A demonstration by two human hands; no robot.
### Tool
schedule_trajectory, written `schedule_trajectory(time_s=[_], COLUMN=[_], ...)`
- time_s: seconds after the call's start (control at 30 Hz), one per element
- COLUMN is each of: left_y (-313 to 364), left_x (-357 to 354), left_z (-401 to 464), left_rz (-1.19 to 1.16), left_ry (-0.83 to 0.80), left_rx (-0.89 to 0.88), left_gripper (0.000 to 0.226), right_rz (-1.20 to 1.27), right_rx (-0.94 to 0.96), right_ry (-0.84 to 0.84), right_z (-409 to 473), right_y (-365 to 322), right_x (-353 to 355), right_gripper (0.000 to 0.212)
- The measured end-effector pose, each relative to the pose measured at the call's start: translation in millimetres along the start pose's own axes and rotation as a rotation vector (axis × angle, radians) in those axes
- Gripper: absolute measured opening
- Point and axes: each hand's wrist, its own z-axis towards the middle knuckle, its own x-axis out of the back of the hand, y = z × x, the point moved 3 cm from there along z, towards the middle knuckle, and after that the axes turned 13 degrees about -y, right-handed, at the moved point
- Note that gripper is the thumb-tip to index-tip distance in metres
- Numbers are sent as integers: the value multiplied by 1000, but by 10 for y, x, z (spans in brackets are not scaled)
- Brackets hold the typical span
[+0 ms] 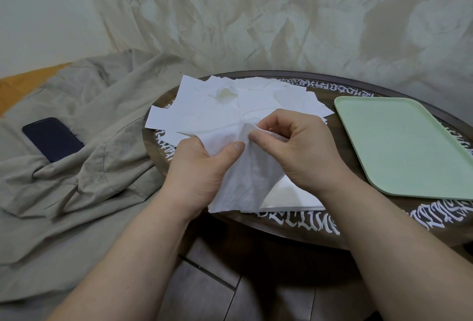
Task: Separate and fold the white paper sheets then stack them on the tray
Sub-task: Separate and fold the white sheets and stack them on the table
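Head view: both hands work on one soft white sheet [245, 175] above the near edge of the table [302, 228]. The left hand [202, 172] has its fingers curled under the sheet and its thumb pressed on top, so it pinches the left part. The right hand [299, 149] is also curled, and its thumb and forefinger pinch the upper edge of the sheet just beside the left thumb. The sheet hangs down below the fingers, crumpled. Beyond the fingertips lies the loose pile [230, 105] of other sheets. Under the right wrist a flat white sheet shows; I cannot tell if it is folded. The green tray [409, 149] lies to the right of the right hand and holds no sheet.

The step seems to be separating the layers. To do it well, I think the two pinches should slide apart slowly and lightly, because such thin paper can tear.
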Motion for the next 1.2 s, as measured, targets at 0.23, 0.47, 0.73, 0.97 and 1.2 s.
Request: schedule_trajectory(time_s=[0.23,0.47,0.73,0.97,1.2], left_y=[20,70,8,31,59], left_x=[8,-16,56,116,255], left_z=[-1,-15,2,26,27], left_rz=[118,278,139,-6,356], left_ry=[21,-5,76,124,101], left_rx=[-53,-133,-51,50,12], left_gripper=[13,28,19,28,19], right_rz=[-51,-170,-150,16,206], right_rx=[48,132,50,-58,-36], right_ry=[15,-37,-58,-99,-161], right_z=[-3,1,-19,-31,-78], right_y=[-30,-81,-41,-8,-76], right_x=[3,-30,12,28,77], right_gripper=[12,7,10,14,13])
